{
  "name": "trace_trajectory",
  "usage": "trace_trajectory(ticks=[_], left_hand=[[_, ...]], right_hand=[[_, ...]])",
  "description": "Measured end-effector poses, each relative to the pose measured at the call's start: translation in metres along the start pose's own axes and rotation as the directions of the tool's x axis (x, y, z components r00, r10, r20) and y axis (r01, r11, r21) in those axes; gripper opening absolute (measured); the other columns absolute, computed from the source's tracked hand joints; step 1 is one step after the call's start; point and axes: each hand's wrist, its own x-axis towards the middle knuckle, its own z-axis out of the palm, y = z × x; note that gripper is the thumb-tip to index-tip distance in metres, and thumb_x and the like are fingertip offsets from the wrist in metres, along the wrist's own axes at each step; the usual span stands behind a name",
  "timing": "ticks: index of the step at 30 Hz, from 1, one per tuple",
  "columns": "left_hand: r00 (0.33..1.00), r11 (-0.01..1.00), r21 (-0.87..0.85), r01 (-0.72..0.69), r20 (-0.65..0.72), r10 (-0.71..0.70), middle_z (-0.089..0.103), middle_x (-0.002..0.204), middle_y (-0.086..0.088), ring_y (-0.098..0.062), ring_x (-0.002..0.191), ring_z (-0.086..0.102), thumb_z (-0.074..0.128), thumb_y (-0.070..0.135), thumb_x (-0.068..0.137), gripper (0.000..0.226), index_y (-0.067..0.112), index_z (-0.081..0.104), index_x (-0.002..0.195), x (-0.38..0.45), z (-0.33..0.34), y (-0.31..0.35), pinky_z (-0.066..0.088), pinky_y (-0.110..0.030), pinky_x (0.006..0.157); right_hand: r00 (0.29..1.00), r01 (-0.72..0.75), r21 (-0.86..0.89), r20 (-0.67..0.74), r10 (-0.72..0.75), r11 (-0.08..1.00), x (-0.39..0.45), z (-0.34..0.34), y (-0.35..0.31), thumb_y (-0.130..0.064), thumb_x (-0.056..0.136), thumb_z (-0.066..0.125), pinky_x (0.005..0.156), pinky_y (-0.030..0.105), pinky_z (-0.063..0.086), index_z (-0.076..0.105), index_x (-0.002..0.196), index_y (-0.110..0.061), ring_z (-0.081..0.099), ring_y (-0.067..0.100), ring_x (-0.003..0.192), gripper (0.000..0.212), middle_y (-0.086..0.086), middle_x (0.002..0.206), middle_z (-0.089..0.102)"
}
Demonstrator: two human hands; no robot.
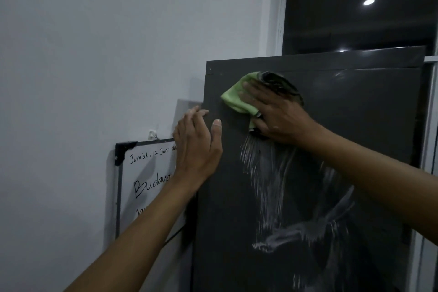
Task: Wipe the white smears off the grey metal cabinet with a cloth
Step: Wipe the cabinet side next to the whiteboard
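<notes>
The grey metal cabinet (369, 130) stands tall in front of me, its flat side facing the camera. White smears (279, 187) streak down its middle and spread toward the lower right. My right hand (277, 114) presses a green cloth (237, 99) flat against the upper left of the panel, fingers straight, just above the top of the smears. My left hand (196, 147) holds the cabinet's left edge, fingers wrapped round the corner and thumb on the front face.
A whiteboard (144, 185) with handwritten text hangs on the white wall (94, 54) left of the cabinet, partly behind my left arm. A dark window (355, 19) with a white frame sits behind and above the cabinet.
</notes>
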Motion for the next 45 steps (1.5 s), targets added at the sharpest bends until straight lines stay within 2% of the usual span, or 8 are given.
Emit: trace_trajectory(ticks=[4, 8, 17, 24, 32, 37, 42, 45], left_hand=[[1.0, 1.0, -0.021, 0.002, 0.013, -0.002, 0.047, 0.152, -0.008, -0.023, 0.143, 0.041, 0.042, 0.039, 0.109, 0.042, 0.011, 0.05, 0.14, 0.002, 0.003, -0.004, 0.028, -0.047, 0.122], [1.0, 1.0, -0.02, -0.01, 0.014, 0.01, 0.048, 0.151, -0.007, -0.022, 0.142, 0.041, 0.036, 0.043, 0.106, 0.047, 0.012, 0.051, 0.139, 0.001, 0.004, -0.01, 0.028, -0.047, 0.121], [1.0, 0.999, -0.05, -0.013, -0.019, 0.012, 0.05, 0.15, -0.008, -0.023, 0.141, 0.043, 0.036, 0.043, 0.106, 0.05, 0.01, 0.052, 0.139, -0.004, 0.014, -0.014, 0.03, -0.044, 0.12], [1.0, 0.993, -0.116, -0.009, -0.025, 0.006, 0.046, 0.152, -0.009, -0.022, 0.141, 0.04, 0.037, 0.041, 0.105, 0.05, 0.009, 0.05, 0.141, -0.011, 0.037, 0.001, 0.031, -0.042, 0.119], [0.994, 0.983, -0.15, -0.104, -0.002, 0.105, 0.044, 0.155, -0.014, -0.028, 0.148, 0.038, 0.039, 0.035, 0.106, 0.047, 0.004, 0.054, 0.138, -0.02, 0.065, 0.043, 0.028, -0.052, 0.122], [0.992, 0.979, -0.17, -0.116, 0.022, 0.122, 0.043, 0.156, -0.013, -0.027, 0.149, 0.036, 0.039, 0.035, 0.105, 0.047, 0.005, 0.053, 0.139, -0.022, 0.071, 0.05, 0.027, -0.053, 0.123], [0.995, 0.985, -0.151, -0.088, 0.04, 0.095, 0.043, 0.156, -0.013, -0.028, 0.149, 0.037, 0.038, 0.037, 0.105, 0.049, 0.005, 0.052, 0.14, -0.034, 0.068, 0.035, 0.028, -0.056, 0.122], [0.993, 0.987, -0.133, -0.09, 0.066, 0.1, 0.044, 0.155, -0.013, -0.028, 0.148, 0.038, 0.039, 0.038, 0.105, 0.049, 0.005, 0.052, 0.14, -0.038, 0.064, 0.023, 0.029, -0.056, 0.121]], right_hand=[[0.969, -0.207, -0.069, -0.149, 0.196, 0.976, -0.036, -0.014, 0.024, -0.021, 0.096, 0.058, 0.133, 0.044, 0.011, 0.037, 0.162, -0.007, 0.021, 0.031, 0.161, 0.071, 0.016, 0.172, 0.027], [0.916, -0.38, -0.098, -0.178, 0.36, 0.92, -0.046, -0.008, 0.015, -0.027, 0.092, 0.047, 0.132, 0.051, 0.007, 0.026, 0.165, -0.002, 0.011, 0.036, 0.163, 0.079, 0.02, 0.174, 0.017], [0.967, -0.252, -0.055, 0.02, 0.254, 0.966, 0.008, 0.034, -0.023, -0.031, 0.099, 0.046, 0.132, 0.044, 0.002, 0.01, 0.17, -0.022, -0.006, 0.022, 0.164, 0.08, 0.004, 0.178, -0.003], [0.983, -0.183, -0.076, -0.021, 0.182, 0.98, -0.005, 0.032, -0.026, -0.026, 0.102, 0.047, 0.131, 0.043, 0.014, 0.025, 0.167, -0.013, 0.01, 0.022, 0.164, 0.07, 0.005, 0.176, 0.014], [0.91, -0.391, -0.067, -0.176, 0.375, 0.918, -0.107, -0.02, 0.032, -0.017, 0.094, 0.055, 0.131, 0.039, 0.004, 0.025, 0.166, -0.007, 0.012, 0.028, 0.163, 0.078, 0.012, 0.175, 0.016], [0.861, -0.489, -0.127, -0.229, 0.454, 0.863, -0.169, -0.036, 0.055, -0.025, 0.096, 0.048, 0.133, 0.05, 0.006, 0.019, 0.168, -0.007, 0.005, 0.028, 0.164, 0.079, 0.012, 0.177, 0.011], [0.847, -0.505, -0.131, -0.265, 0.46, 0.853, -0.17, -0.026, 0.048, -0.025, 0.098, 0.046, 0.132, 0.052, 0.002, 0.014, 0.169, -0.012, 0.001, 0.03, 0.164, 0.079, 0.012, 0.177, 0.005], [0.849, -0.507, -0.209, -0.288, 0.443, 0.836, -0.153, -0.028, 0.053, -0.026, 0.097, 0.05, 0.131, 0.045, -0.004, 0.014, 0.169, -0.015, 0.003, 0.03, 0.164, 0.081, 0.011, 0.177, 0.007]])
